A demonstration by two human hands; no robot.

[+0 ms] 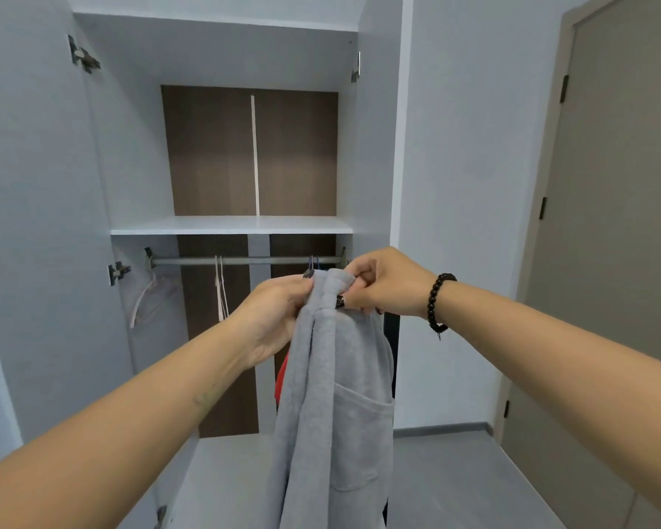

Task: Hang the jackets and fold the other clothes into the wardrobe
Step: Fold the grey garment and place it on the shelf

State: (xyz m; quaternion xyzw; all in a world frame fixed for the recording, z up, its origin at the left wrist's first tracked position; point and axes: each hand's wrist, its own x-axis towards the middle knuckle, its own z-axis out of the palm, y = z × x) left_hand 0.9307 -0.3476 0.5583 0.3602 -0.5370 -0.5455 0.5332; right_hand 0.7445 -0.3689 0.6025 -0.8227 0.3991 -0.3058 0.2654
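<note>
A grey fleece jacket [340, 399] with a patch pocket hangs down in front of the open wardrobe [229, 225]. My left hand [275, 318] grips its collar from the left. My right hand [378, 284] pinches the top of the collar from the right, just below the metal rail [245, 260]. Behind the jacket a red garment [282, 379] shows, and dark hanger hooks [313, 263] sit on the rail above it. Whether the grey jacket is on a hanger is hidden.
Two pale bare hangers [149, 299] [221, 295] hang at the rail's left part. A white shelf [229, 225] lies above the rail. The left wardrobe door [35, 223] stands open. A beige room door [607, 223] is at the right.
</note>
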